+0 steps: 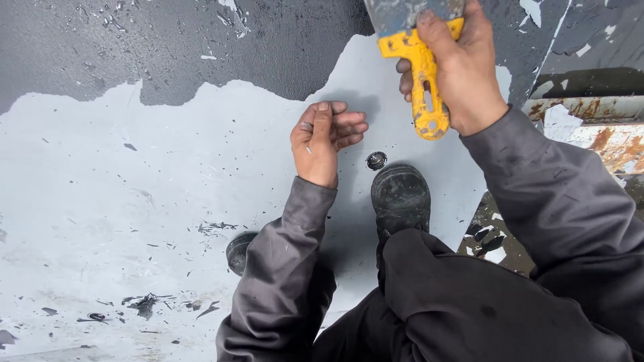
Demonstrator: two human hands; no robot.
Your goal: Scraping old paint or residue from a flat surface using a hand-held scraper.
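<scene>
- The pale grey floor [100, 201] lay stripped, with dark coating [168, 40] left from ten to one o'clock.
- Dark flakes [144, 305] were scattered at seven o'clock.
- A small round fitting [376, 160], perhaps a bolt head, sat near centre.
- A black boot [400, 198] stood beside it.

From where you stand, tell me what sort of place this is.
Probably an outdoor metal deck or roof being stripped of old coating. The dark coating is scraped back to pale grey surface, the right hand grips a yellow-handled scraper, and rusty steel edging runs alongside.
</scene>
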